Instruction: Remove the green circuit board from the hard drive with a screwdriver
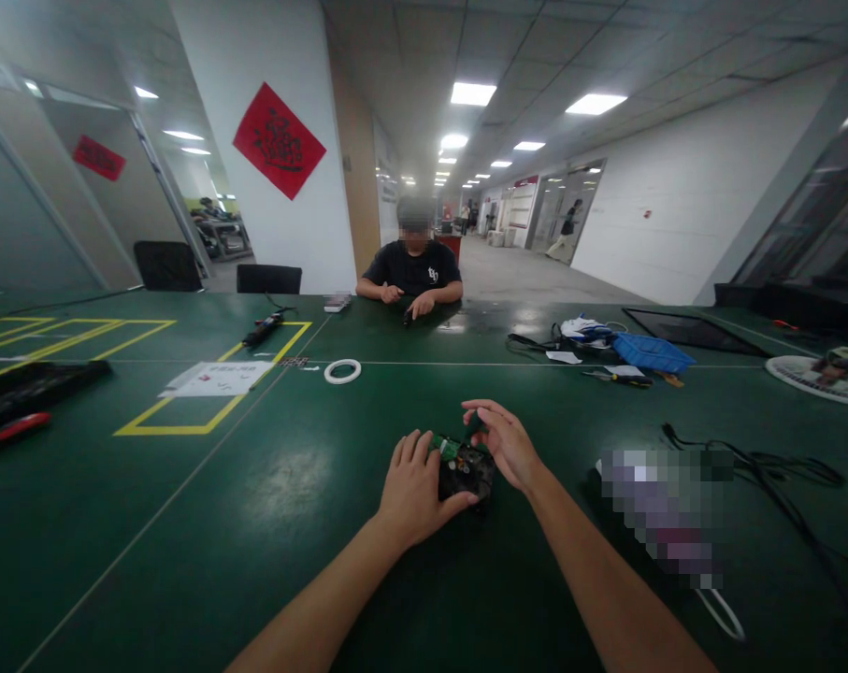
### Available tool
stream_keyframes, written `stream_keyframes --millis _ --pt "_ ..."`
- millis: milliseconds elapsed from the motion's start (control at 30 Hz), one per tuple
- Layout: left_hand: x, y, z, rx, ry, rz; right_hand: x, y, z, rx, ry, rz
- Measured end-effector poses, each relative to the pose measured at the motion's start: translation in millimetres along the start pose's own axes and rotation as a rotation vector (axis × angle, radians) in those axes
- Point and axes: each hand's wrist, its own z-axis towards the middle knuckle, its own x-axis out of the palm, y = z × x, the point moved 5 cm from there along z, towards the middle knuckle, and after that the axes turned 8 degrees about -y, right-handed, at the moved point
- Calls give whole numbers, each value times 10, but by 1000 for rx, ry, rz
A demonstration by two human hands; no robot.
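An opened black plastic casing (471,475) lies on the green table in front of me, with a green circuit board (450,449) and small parts showing inside. My left hand (413,486) grips its left side, fingers over the far edge and thumb along the near edge. At the casing's upper right, my right hand (506,445) pinches a small dark piece (474,426), whose kind I cannot make out. That piece is just above the far right corner of the casing; whether they touch is unclear.
Across the green table (290,486) sits a person (416,266). A white tape roll (342,371) and paper sheet (217,379) lie left of centre. To the right are a blue tray (653,352), pliers (618,377), a blurred-out object (658,514) and black cables (760,467).
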Motion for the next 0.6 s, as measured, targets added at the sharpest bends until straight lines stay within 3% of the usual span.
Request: stream_keyframes --millis 200,333,433,600 --pt "-19 -277 95 -74 -33 68 3 -18 22 -8 15 12" --pt "83 -395 133 -156 43 32 -6 -13 33 -7 24 33" --pt "159 -427 132 -188 95 -32 -24 0 40 -1 8 -48" --pt "181 -352 114 -157 84 -55 -24 26 48 -30 -6 -140"
